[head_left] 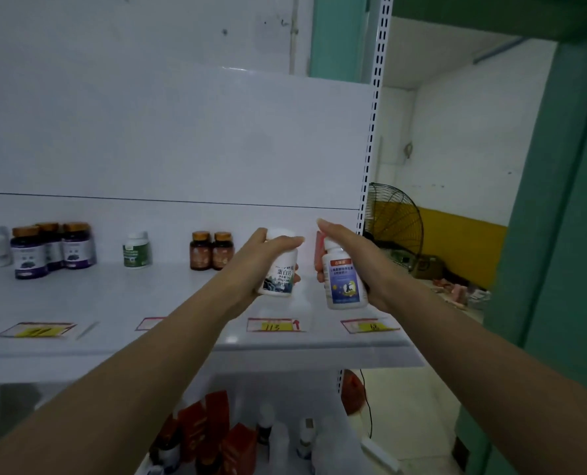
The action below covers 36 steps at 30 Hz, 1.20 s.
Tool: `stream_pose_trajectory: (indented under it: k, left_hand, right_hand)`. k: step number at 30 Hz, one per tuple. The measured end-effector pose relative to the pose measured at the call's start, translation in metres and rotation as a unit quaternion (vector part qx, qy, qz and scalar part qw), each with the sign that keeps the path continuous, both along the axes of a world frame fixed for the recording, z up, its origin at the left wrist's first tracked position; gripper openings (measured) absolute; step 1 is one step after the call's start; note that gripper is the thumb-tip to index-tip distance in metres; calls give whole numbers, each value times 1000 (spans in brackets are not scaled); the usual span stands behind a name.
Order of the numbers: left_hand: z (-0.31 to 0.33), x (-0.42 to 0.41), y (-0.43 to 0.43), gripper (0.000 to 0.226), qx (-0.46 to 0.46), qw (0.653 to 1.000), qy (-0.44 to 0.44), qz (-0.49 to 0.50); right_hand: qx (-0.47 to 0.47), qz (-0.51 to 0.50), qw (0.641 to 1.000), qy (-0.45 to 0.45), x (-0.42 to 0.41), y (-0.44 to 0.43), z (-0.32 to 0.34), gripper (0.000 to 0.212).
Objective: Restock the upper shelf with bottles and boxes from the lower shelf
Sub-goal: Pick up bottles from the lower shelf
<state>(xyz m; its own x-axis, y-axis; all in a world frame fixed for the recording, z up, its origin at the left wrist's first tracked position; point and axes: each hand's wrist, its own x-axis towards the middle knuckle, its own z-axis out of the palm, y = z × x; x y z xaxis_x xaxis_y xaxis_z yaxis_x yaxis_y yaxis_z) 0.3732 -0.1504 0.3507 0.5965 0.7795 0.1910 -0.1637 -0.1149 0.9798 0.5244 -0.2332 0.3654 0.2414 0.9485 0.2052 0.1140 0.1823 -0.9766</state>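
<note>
Grips: 蛋白片 bottle (280, 274), blue-label bottle (343, 284)

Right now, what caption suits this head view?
Left hand holds a white bottle, right hand a blue-labelled bottle, at the upper shelf.

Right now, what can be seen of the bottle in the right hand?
The bottle is white plastic by its look, with a white cap and a label orange at top, dark blue below. It leans slightly left, gripped by the right hand over the right end of the upper shelf. Whether its base touches the shelf is unclear.
</note>
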Motion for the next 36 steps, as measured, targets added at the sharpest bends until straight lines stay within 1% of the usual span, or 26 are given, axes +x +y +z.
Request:
stream_pose_trajectory:
  k: [3,6,8,12,15,17,21,27,29,33,36]
  left_hand:
    - [-3,32,35,37,31,998,26,40]
    - [-7,61,73,40,60,993,72,73]
    - [-11,76,96,39,77,987,110,88]
    - [-23,99,137,41,76,977,153,127]
    - [-34,113,158,38,75,971,166,152]
    - [-39,122,167,32,88,966,173,172]
    - [-47,137,180,38,117,951,184,220]
    - [-53,142,191,30,141,933,173,284]
    - [-55,144,194,33,146,925,178,301]
    - [-53,150,194,39,207,895,218,328]
    - [-47,153,198,38,228,879,255,332]
  right_hand:
    - [-12,-10,1000,-19,29,36,-3,39]
    - [-21,4,999,-24,57,72,-9,33]
    - [-38,13,999,-22,74,94,-13,33]
    - [-49,33,998,-18,100,134,-20,33]
    - [-59,40,997,-10,110,156,-25,33]
    - [-62,39,997,-6,115,166,-28,34]
    - [-71,28,997,-3,119,178,-31,33]
    - [-76,32,996,-13,120,189,-33,33]
    - [-81,27,996,-13,119,193,-34,34]
    - [-80,32,996,-14,116,199,-34,33]
    - [-78,41,996,-16,115,203,-35,33]
